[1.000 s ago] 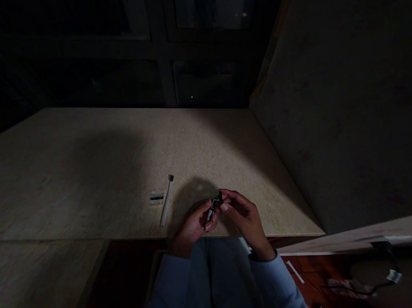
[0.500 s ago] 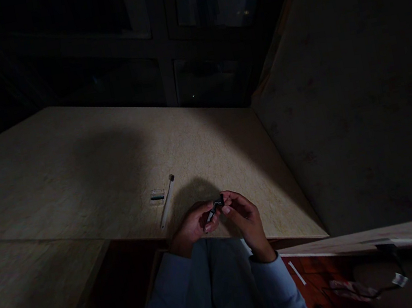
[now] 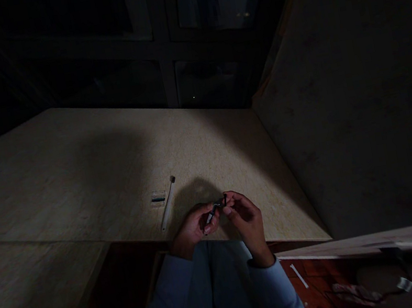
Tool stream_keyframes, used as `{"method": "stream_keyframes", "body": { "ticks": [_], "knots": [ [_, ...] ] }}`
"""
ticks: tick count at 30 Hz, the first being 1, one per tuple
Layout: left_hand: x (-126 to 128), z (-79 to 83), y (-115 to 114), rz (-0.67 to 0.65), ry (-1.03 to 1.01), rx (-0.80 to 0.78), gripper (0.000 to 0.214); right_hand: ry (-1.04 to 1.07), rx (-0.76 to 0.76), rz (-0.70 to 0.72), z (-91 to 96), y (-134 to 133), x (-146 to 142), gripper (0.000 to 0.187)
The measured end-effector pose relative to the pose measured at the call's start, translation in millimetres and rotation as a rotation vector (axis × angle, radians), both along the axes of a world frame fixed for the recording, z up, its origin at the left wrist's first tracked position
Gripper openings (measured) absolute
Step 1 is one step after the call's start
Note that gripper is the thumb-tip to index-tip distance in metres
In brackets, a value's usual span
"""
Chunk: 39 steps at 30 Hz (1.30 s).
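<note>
My left hand [image 3: 195, 226] is closed around a slim black-and-silver handle [image 3: 211, 214] with a bent neck, which looks like a razor handle. Facing it, my right hand [image 3: 245, 215] pinches a small black bar-shaped piece [image 3: 225, 200] between thumb and fingers. The piece stands at the tip of the neck; whether the two touch is too small and dark to tell. Left of my hands a white toothbrush [image 3: 168, 206] lies slantwise, its dark bristles away from me. Beside it sits a small clear plastic case [image 3: 158, 199] with a dark green strip inside.
The pale table [image 3: 208, 143] ends just under my wrists. A patterned wall [image 3: 352, 123] rises along its right side, and dark window panes [image 3: 209, 79] stand behind. Down on the reddish floor at right lie a white stick [image 3: 299, 276] and a cable with a white tag [image 3: 405, 284].
The black piece in my right hand has turned more upright and shifted slightly right, away from the handle's neck. My left hand has hardly moved.
</note>
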<state>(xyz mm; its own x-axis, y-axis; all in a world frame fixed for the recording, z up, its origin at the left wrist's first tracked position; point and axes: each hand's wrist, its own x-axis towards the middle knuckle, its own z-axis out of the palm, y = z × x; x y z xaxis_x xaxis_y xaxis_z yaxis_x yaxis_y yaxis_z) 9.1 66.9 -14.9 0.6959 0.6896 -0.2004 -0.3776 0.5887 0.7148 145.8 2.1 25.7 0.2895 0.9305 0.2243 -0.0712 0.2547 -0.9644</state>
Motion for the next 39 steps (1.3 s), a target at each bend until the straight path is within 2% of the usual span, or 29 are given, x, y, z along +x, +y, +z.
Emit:
{"method": "stream_keyframes", "body": {
  "ticks": [5,11,16,22,30,39],
  "knots": [
    [-1,3.7,-3,-0.008,-0.014,0.008,0.042,-0.07,0.008,-0.022,-1.5,-1,2,0.029],
    [1,1.6,-3,0.049,-0.057,-0.046,0.044,-0.17,0.035,-0.054,-0.6,-5,3,0.028],
    [3,0.8,-1,0.018,-0.068,-0.014,0.049,-0.234,0.027,-0.089,-0.5,-6,6,0.029],
    [3,2.0,-1,0.028,-0.05,-0.07,0.049,-0.329,0.039,-0.119,4.1,-8,9,0.029],
    [1,3.6,1,-0.017,-0.092,-0.078,0.041,-0.277,-0.017,-0.149,2.7,-16,16,0.029],
    [2,2.3,2,-0.013,-0.137,-0.156,0.039,-0.211,-0.107,-0.198,-2.0,-30,36,0.03]
  ]
}}
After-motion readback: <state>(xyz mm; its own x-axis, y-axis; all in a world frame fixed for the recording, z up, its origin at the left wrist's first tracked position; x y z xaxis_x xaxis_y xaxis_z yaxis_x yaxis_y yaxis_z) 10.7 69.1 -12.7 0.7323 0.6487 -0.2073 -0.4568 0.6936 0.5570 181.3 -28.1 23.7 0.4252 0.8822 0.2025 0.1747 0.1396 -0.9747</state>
